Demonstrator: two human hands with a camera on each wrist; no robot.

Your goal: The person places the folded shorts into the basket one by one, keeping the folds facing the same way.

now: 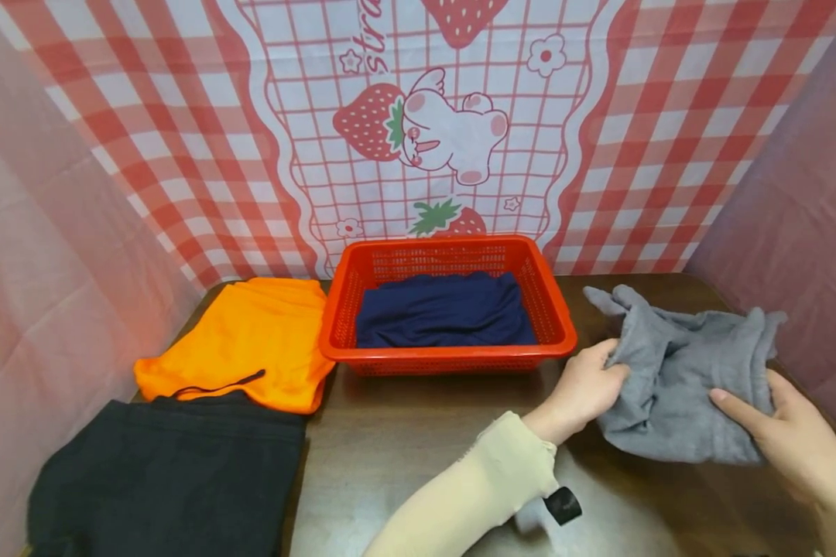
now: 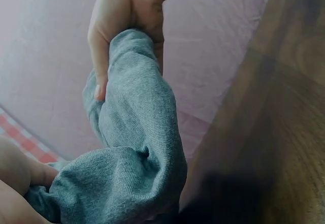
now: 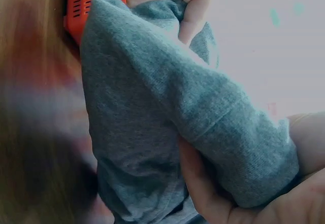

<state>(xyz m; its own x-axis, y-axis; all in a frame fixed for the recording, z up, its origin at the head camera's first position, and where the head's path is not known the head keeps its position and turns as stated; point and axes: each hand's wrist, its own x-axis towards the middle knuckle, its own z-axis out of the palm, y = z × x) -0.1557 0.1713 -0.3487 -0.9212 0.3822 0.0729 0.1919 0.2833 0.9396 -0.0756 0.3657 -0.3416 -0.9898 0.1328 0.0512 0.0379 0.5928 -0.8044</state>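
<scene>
The left hand (image 1: 588, 387) pinches the left side of a soft gray cloth (image 1: 690, 394). The right hand (image 1: 797, 437) grips the other side, with its thumb in front and its other fingers round the back. The gray cloth is at the right of the head picture, bunched and full of folds, held up over the brown table (image 1: 376, 456). A pale yellow sleeve (image 1: 474, 487) covers the left arm, and a small black patch (image 1: 563, 505) is by its cuff.

Near the left hand, in the middle of the picture, sits a red basket (image 1: 453, 354) with lots of little holes. A dark blue cloth (image 1: 446, 313) lies inside it. Just left of the basket is a bright orange cloth (image 1: 258, 333) with a black string (image 1: 216, 385) on it. In the lower left corner lies a big, dark cloth (image 1: 174, 472), touching the orange one.

At the top hangs a red and white sheet (image 1: 453, 139) with strawberries and a white cartoon animal. Pink sheets (image 1: 773, 240) hang on both sides.
</scene>
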